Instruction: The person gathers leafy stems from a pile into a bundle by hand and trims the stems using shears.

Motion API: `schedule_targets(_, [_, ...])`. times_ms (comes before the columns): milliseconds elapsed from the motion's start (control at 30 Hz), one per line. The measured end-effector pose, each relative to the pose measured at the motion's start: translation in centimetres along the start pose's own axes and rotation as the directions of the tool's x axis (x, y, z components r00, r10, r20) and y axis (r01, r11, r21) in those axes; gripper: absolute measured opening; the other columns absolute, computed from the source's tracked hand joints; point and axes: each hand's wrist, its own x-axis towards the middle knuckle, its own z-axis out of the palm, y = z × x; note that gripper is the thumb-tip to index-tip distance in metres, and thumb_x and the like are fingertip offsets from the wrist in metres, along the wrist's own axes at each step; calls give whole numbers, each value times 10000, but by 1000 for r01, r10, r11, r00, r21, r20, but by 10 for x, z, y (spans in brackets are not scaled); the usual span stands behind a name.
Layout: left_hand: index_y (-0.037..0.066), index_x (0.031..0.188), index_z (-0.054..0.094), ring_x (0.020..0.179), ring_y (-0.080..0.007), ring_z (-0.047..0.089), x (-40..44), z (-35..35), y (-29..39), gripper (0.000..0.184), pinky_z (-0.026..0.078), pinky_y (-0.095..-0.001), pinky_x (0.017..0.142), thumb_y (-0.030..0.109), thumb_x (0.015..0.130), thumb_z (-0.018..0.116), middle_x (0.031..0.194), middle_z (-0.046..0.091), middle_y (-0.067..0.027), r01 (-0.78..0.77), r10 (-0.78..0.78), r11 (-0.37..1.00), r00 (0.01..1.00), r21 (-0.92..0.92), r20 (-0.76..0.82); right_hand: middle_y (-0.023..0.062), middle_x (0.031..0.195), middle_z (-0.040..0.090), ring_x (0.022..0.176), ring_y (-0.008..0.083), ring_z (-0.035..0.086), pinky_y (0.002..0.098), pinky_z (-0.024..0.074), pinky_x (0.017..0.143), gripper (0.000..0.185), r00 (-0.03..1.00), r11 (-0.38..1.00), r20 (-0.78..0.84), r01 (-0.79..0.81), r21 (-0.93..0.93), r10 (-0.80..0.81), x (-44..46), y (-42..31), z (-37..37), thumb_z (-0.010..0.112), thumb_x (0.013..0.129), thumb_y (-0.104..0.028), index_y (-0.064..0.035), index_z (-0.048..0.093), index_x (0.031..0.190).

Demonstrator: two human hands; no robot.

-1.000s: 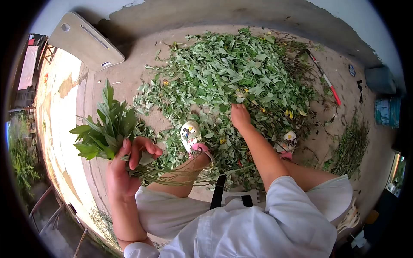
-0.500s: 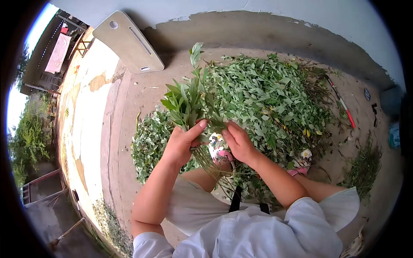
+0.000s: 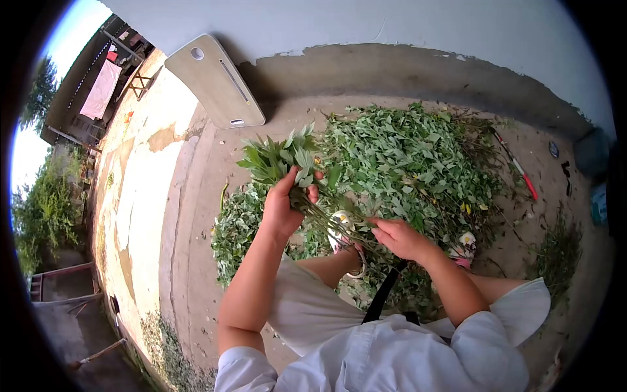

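Observation:
My left hand (image 3: 287,208) is closed round a bunch of leafy green stems (image 3: 281,157). The leaves fan out above the fist, and the bare stems slant down to the right. My right hand (image 3: 400,239) is by the lower ends of those stems, with its fingers drawn together; what lies between the fingertips is too small and blurred to make out. Beyond the hands lies a large heap of cut leafy stems (image 3: 411,157). A smaller leafy pile (image 3: 238,228) is left of my left forearm.
A beige folding-table top (image 3: 215,81) leans against the wall (image 3: 392,68). On the right floor lie a red-handled tool (image 3: 522,173) and a loose bundle of greens (image 3: 558,251). Patterned shoes (image 3: 341,228) stand among the leaves. A blue-green container (image 3: 593,153) is at the right edge.
My right hand has moved down and right, away from my left hand, toward the stem ends. The bunch in my left hand now tilts, its stems slanting more to the right. The view has shifted slightly.

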Motion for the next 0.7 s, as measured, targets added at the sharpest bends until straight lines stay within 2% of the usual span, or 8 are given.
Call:
schedule_targets(67, [24,1073,466,626,-178,514,-4,5,-5,275,428,-303,594,222,885,438,807,561,-116,-10,9,1000,997,-14,-78,197,898,584,822,338,563,349,442,731,389,1000,998,17,15,-59,-14,1,5,-1,480,827,-149,-32,427,1195])
schedule_targets(133, [24,1094,458,629,-176,516,-6,10,-6,294,432,-305,599,228,883,445,812,560,-118,12,-12,998,1000,55,7,207,915,580,833,329,566,353,443,741,529,938,976,-277,182,-118,-208,10,-12,0,520,789,-165,-51,326,1268])
schedule_targets(233, [13,1084,467,649,-176,524,-13,24,-10,303,441,-302,612,240,883,447,821,563,-113,65,-80,982,994,179,78,215,893,582,792,343,575,383,459,711,550,821,943,-469,315,-103,-325,36,-40,3,507,773,-157,-62,292,1270])
schedule_targets(300, [-6,1022,501,684,-179,538,-17,33,-13,298,450,-293,630,251,885,438,830,569,-101,122,-143,948,988,293,51,215,874,585,770,354,574,405,461,691,507,927,985,-334,167,-43,-172,52,-45,1,487,775,-149,-61,318,1244])
schedule_targets(367, [-13,996,516,713,-183,542,-15,29,-12,273,451,-293,638,221,858,496,836,567,-96,103,-161,953,969,286,189,214,855,588,747,365,573,427,462,672,466,983,1000,-183,15,-3,-15,58,-49,1,467,777,-142,-59,344,1218])
schedule_targets(467, [21,897,552,672,-136,520,-14,20,-15,196,422,-239,586,171,783,605,810,564,-51,-8,-56,931,985,365,164,193,795,589,705,371,566,452,454,623,387,950,996,-305,52,-66,-70,58,-56,0,437,787,-131,-79,385,1167])
schedule_targets(633, [37,918,547,698,-97,480,-17,33,-21,203,396,-237,600,212,820,574,830,551,-20,25,-34,836,999,548,6,139,771,572,672,312,575,415,464,556,291,944,943,-295,46,-330,-149,61,-52,16,497,758,-124,-71,460,1042])
schedule_targets(700, [36,935,535,711,-93,468,-17,34,-29,208,387,-235,624,223,844,538,834,552,-23,-233,242,733,967,639,75,119,748,549,643,296,576,397,467,539,226,868,872,-374,126,-472,-328,65,-37,27,523,730,-107,-51,479,945])
